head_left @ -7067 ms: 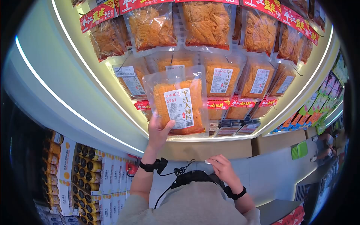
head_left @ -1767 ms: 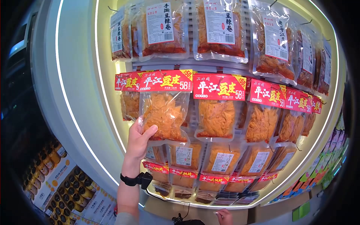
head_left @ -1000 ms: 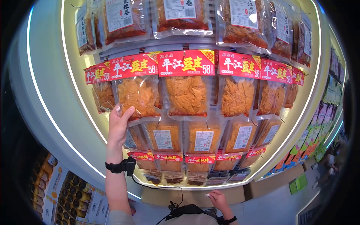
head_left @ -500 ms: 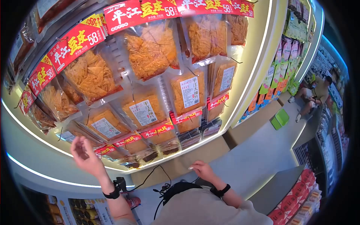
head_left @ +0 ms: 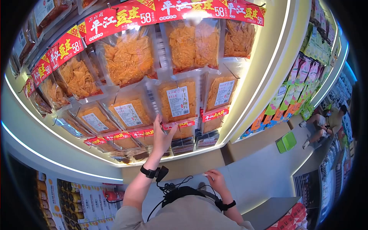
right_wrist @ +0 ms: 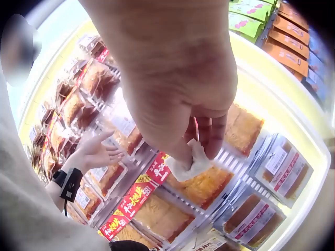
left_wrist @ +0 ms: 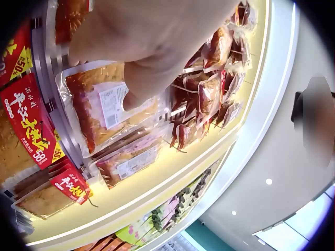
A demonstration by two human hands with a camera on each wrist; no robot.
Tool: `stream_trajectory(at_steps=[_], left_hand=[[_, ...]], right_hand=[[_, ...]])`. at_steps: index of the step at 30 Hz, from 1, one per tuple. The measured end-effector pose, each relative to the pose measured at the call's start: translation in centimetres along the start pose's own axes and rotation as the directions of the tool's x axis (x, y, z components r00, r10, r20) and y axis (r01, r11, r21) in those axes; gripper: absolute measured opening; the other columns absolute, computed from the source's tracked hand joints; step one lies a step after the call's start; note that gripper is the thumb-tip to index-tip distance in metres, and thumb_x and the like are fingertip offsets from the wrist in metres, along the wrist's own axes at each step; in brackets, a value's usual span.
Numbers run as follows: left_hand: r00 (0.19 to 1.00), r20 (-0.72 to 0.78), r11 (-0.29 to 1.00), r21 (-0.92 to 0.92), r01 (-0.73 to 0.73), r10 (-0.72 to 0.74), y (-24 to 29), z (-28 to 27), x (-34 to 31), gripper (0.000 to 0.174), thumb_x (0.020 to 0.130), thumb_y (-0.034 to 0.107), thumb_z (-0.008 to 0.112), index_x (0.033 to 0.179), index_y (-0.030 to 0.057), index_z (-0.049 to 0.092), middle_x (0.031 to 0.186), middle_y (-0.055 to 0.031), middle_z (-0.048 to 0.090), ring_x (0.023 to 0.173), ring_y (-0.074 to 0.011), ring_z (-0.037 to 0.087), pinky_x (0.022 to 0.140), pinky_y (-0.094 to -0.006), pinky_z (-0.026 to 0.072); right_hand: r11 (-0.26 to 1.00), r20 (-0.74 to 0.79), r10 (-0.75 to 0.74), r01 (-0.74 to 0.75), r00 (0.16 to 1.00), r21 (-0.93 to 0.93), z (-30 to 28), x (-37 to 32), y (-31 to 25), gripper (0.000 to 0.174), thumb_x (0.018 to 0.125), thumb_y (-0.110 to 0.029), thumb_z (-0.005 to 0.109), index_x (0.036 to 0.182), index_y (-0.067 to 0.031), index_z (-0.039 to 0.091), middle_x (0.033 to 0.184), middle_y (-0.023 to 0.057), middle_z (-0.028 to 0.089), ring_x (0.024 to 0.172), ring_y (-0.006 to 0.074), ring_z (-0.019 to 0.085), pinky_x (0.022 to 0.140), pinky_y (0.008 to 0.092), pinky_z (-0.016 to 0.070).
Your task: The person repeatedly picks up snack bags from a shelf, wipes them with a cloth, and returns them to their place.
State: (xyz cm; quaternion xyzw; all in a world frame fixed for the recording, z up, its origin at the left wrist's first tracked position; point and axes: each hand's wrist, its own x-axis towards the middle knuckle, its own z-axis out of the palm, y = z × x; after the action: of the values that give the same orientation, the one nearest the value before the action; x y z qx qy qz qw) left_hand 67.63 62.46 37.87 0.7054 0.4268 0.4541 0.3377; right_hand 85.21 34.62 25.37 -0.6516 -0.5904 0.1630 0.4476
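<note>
My left hand [head_left: 163, 137], fingers extended and thumb apart, is at the lower row of clear packets of orange-brown snack sheets. Its fingertips are beside the lower left edge of a white-labelled packet [head_left: 179, 100]. In the left wrist view, the thumb of the left hand [left_wrist: 152, 42] overlaps a packet's white label [left_wrist: 111, 107]. My right hand [head_left: 217, 181] is low in front of the body. Between its thumb and fingers the right hand [right_wrist: 180, 89] pinches a crumpled white tissue [right_wrist: 192, 166], with hanging packets behind.
Red-topped packets [head_left: 128, 57] hang on hooks in the row above. A lit rim [head_left: 180, 156] borders the display. Green and pink pouches [head_left: 293, 92] hang to the right. A green basket [head_left: 286, 142] stands on the floor, near a seated person [head_left: 326, 124]. Jars [head_left: 71, 197] stand lower left.
Earlier my left hand held a white-labelled packet, then touched a red-topped one. It has let go and moved right to the lower row. The view has turned; the right hand still pinches the tissue.
</note>
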Motion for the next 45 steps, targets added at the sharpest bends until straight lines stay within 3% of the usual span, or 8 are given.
stream_trajectory(at_steps=[4,6,9,12,22,41,44,45], left_hand=[[0.987,-0.087,0.986,-0.108,0.128,-0.138,1.0,2.4,0.2,0.079,0.088,0.021,0.082,0.147,-0.0071,0.037,0.142,-0.0193,0.054,0.129,-0.0236,0.056,0.104,-0.0364,0.0477],[0.976,0.018,0.914,-0.346,0.211,-0.218,1.0,3.4,0.4,0.060,0.089,0.017,0.082,0.135,-0.0037,0.051,0.127,-0.0123,0.066,0.110,-0.0146,0.065,0.091,-0.0299,0.0534],[0.990,0.032,0.852,-0.507,0.133,-0.135,2.7,4.7,1.0,0.041,0.093,0.014,0.078,0.127,-0.0002,0.060,0.118,-0.0083,0.071,0.101,-0.0104,0.067,0.082,-0.0269,0.0549],[0.973,0.114,0.849,-0.476,0.229,-0.199,1.8,4.9,1.5,0.033,0.097,0.012,0.073,0.126,0.0002,0.063,0.118,-0.0095,0.072,0.104,-0.0103,0.067,0.086,-0.0275,0.0550],[0.987,-0.003,0.819,-0.558,0.132,-0.161,6.1,2.0,-3.8,0.032,0.104,0.012,0.061,0.134,-0.0013,0.058,0.126,-0.0100,0.070,0.112,-0.0133,0.066,0.099,-0.0318,0.0509],[0.985,0.039,0.814,-0.558,0.159,-0.166,11.3,-1.3,-10.9,0.033,0.102,0.009,0.064,0.133,-0.0010,0.060,0.127,-0.0094,0.069,0.114,-0.0134,0.065,0.101,-0.0319,0.0503],[0.982,0.041,0.798,-0.576,0.174,-0.185,11.6,-0.3,-12.2,0.035,0.103,0.009,0.063,0.136,-0.0008,0.057,0.128,-0.0092,0.069,0.116,-0.0136,0.064,0.101,-0.0319,0.0503],[0.980,0.058,0.802,-0.566,0.190,-0.191,11.4,0.3,-12.7,0.037,0.103,0.008,0.063,0.138,-0.0010,0.055,0.128,-0.0091,0.068,0.116,-0.0139,0.064,0.102,-0.0320,0.0502]], right_hand=[[0.998,-0.016,0.033,-0.033,0.999,-0.056,-4.6,-1.1,3.8,0.018,0.084,0.002,0.073,0.101,-0.0033,0.075,0.096,0.0129,0.071,0.088,0.0324,0.069,0.075,0.0382,0.0563],[0.998,0.000,0.017,-0.017,1.000,-0.059,-6.2,-1.0,5.5,0.017,0.084,0.002,0.073,0.100,-0.0031,0.075,0.096,0.0130,0.071,0.087,0.0325,0.069,0.074,0.0381,0.0562],[0.998,0.027,-0.007,0.008,1.000,-0.063,-7.5,-0.4,6.9,0.016,0.084,0.003,0.073,0.099,-0.0028,0.076,0.095,0.0131,0.071,0.087,0.0326,0.069,0.074,0.0380,0.0560],[0.998,0.045,-0.041,0.043,0.998,-0.043,-8.4,1.0,6.5,0.015,0.084,0.003,0.073,0.098,-0.0027,0.076,0.094,0.0129,0.070,0.087,0.0324,0.069,0.075,0.0378,0.0559],[0.995,0.189,-0.092,0.086,0.978,0.040,-8.1,2.6,8.6,0.018,0.085,0.001,0.073,0.101,-0.0038,0.076,0.095,0.0122,0.070,0.087,0.0316,0.069,0.076,0.0385,0.0565],[0.981,0.317,-0.183,0.152,0.931,0.120,-6.9,3.3,8.9,0.017,0.084,0.000,0.073,0.100,-0.0045,0.076,0.099,0.0123,0.071,0.092,0.0330,0.069,0.080,0.0404,0.0565],[0.990,0.246,-0.107,0.080,0.963,0.117,-8.5,4.2,7.7,0.018,0.086,0.003,0.071,0.103,-0.0016,0.075,0.098,0.0127,0.070,0.091,0.0301,0.069,0.080,0.0370,0.0562],[0.984,0.024,-0.112,0.107,0.993,0.143,-9.6,5.1,6.3,0.020,0.086,0.005,0.071,0.104,-0.0007,0.075,0.100,0.0143,0.070,0.091,0.0311,0.069,0.080,0.0370,0.0562]])
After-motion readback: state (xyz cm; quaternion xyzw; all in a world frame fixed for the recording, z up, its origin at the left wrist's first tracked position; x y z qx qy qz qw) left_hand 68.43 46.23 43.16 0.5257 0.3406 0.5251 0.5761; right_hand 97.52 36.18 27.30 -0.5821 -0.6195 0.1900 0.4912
